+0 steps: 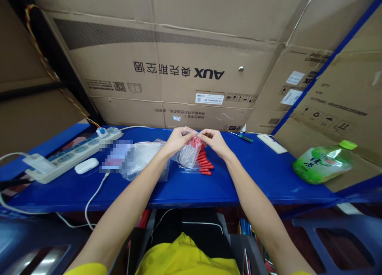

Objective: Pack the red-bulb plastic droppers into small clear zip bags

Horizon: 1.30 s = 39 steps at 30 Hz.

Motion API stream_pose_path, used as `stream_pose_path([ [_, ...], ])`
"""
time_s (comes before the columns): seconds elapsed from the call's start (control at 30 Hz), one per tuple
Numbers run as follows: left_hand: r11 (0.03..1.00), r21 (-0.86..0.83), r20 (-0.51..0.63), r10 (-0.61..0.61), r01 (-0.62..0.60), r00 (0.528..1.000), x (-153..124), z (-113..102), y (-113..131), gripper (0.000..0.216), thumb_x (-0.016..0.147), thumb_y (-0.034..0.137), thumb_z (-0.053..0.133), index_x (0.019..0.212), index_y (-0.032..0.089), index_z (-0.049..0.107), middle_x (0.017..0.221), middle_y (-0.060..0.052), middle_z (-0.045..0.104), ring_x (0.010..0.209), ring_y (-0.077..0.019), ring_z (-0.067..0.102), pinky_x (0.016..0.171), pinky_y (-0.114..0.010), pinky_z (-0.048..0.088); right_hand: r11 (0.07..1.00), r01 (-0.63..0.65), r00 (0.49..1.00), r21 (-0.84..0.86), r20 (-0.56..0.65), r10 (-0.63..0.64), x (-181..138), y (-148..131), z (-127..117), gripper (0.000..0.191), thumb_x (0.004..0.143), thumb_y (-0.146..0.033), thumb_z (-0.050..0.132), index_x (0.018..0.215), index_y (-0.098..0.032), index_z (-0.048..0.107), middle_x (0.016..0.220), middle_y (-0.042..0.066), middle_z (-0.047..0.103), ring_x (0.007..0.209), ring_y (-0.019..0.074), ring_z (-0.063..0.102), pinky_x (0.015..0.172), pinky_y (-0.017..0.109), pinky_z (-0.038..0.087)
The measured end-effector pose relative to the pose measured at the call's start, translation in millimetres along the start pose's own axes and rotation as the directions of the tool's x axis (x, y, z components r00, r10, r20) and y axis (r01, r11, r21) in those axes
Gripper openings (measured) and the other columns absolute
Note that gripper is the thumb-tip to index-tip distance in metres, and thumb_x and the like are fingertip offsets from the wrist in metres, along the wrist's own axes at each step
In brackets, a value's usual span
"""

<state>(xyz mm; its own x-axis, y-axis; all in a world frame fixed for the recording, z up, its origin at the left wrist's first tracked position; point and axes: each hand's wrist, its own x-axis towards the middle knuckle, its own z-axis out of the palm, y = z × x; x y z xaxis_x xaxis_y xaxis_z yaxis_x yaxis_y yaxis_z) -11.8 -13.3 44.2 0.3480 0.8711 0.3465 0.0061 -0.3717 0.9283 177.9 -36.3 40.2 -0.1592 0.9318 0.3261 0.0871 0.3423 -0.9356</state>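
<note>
Both my hands pinch the top edge of a clear zip bag [190, 152] above the blue table [256, 175]. My left hand [179, 140] grips the bag's upper left side with closed fingers. At the upper right, my right hand [214, 141] holds it in a pinch. Red-capped clear droppers [205, 163] lie in a row beneath and beside the bag, their thin stems pointing left. Some red shows through the plastic near my fingers; whether it is inside the bag I cannot tell. A stack of clear plastic bags [143, 157] lies beside my left forearm.
On the left are a power strip [80, 150], a white earbud case [86, 165] and a cable [94, 195]. A screwdriver [245, 138], a white phone-shaped block [271, 143] and a green bottle [324, 163] lie right. Cardboard [179, 48] walls the back.
</note>
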Motion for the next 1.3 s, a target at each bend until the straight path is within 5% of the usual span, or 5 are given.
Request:
stream_pose_path([
  [0.47, 0.998, 0.047, 0.100, -0.046, 0.042, 0.994, -0.8, -5.7, 2.1, 0.045, 0.077, 0.057, 0.084, 0.085, 0.013, 0.079, 0.074, -0.005, 0.070, 0.060, -0.0134, 0.055, 0.057, -0.026, 0.043, 0.998, 0.041, 0.999, -0.047, 0.027, -0.040, 0.4, 2.6, -2.4, 0.042, 0.073, -0.058, 0.083, 0.075, -0.018, 0.070, 0.065, -0.001, 0.063, 0.058, 0.0119, 0.050, 0.059, 0.027, 0.041],
  [0.87, 0.991, -0.078, 0.021, -0.108, 0.109, 0.994, 0.3, -11.5, -2.1, 0.033, 0.079, 0.047, 0.083, 0.081, 0.015, 0.079, 0.078, -0.008, 0.075, 0.063, -0.0146, 0.057, 0.060, -0.028, 0.042, 0.998, 0.046, 0.990, -0.033, 0.132, -0.041, -1.4, 2.9, -10.7, 0.050, 0.084, -0.067, 0.075, 0.071, -0.022, 0.058, 0.059, -0.004, 0.055, 0.056, 0.0128, 0.048, 0.060, 0.028, 0.040],
  [1.13, 0.968, -0.162, 0.175, -0.161, 0.189, 0.971, -3.8, -10.1, 2.5, 0.031, 0.078, 0.043, 0.086, 0.093, 0.016, 0.082, 0.095, -0.012, 0.081, 0.083, -0.0214, 0.071, 0.078, -0.033, 0.053, 0.999, 0.045, 0.990, 0.025, 0.133, -0.048, -1.8, 5.8, -7.7, 0.050, 0.084, -0.065, 0.075, 0.068, -0.023, 0.052, 0.058, -0.005, 0.049, 0.055, 0.0126, 0.043, 0.059, 0.028, 0.039],
  [1.3, 0.978, -0.095, 0.155, -0.172, 0.188, 0.973, -5.9, -7.3, 4.2, 0.027, 0.076, 0.041, 0.086, 0.088, 0.017, 0.082, 0.084, -0.008, 0.078, 0.069, -0.0164, 0.064, 0.064, -0.028, 0.046, 0.999, -0.034, 0.973, 0.028, 0.229, 0.027, -3.4, 9.3, -4.7, 0.058, 0.082, -0.069, 0.074, 0.063, -0.023, 0.046, 0.057, -0.006, 0.041, 0.054, 0.0110, 0.036, 0.056, 0.026, 0.036],
])
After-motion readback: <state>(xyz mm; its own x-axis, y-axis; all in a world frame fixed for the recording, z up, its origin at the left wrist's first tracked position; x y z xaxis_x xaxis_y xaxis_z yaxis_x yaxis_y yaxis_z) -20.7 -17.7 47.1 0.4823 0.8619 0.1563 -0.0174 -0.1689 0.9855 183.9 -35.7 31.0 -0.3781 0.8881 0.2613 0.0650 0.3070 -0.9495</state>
